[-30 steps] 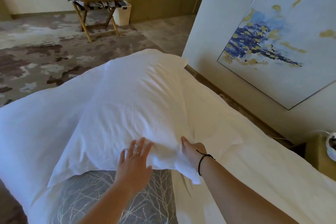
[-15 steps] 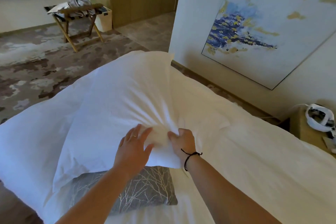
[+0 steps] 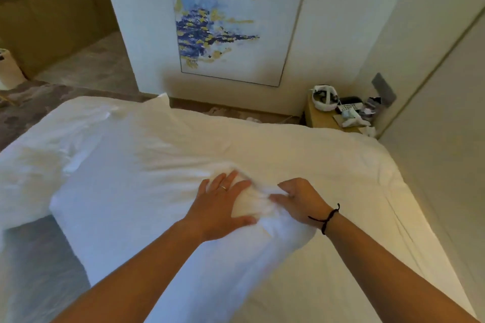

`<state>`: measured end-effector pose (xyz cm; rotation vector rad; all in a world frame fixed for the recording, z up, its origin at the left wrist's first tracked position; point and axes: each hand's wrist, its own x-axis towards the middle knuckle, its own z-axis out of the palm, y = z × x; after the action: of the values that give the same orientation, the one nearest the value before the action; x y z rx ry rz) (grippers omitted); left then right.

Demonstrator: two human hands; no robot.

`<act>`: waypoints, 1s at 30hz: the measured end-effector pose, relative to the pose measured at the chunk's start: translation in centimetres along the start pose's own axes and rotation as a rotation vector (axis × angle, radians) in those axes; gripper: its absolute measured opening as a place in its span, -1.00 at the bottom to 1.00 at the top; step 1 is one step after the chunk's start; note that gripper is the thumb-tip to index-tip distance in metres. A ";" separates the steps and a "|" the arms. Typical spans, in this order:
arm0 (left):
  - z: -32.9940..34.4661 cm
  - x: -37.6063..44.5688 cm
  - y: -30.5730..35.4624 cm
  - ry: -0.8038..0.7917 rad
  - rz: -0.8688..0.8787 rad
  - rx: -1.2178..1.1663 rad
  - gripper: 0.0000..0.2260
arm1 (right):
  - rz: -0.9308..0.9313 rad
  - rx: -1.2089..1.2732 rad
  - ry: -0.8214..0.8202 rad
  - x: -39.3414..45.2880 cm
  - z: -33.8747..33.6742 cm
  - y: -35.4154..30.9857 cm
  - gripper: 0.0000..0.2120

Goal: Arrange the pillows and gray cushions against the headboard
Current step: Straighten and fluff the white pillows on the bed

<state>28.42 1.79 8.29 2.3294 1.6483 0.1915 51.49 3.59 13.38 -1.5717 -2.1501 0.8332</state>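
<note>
Hands are working one white pillow [image 3: 126, 186] on the bed [image 3: 328, 165]: left hand [image 3: 223, 207] pressing flat-fingered, right hand [image 3: 299, 200] beside it pinching fabric.

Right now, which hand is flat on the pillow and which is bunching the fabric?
The left hand, with the ring, lies spread flat on the white pillow. The right hand, with the black wrist cord, has curled fingers pinching the bunched fabric.
</note>
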 end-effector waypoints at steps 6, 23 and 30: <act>0.9 4.8 12.6 0.054 0.178 -0.056 -0.21 | -0.081 -0.238 0.222 -8.4 -11.9 8.0 -0.78; 8.9 12.7 24.6 -0.589 0.236 0.293 -0.11 | 0.344 -0.131 -0.103 -26.7 -13.5 25.3 -0.87; 7.5 13.0 21.6 -0.660 0.174 0.398 -0.38 | 0.430 -0.400 -0.281 -22.2 -13.8 23.4 -0.60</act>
<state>54.35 6.16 7.03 2.4153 1.2237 -0.8521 84.13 -8.95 10.30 -2.2990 -2.3125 0.8213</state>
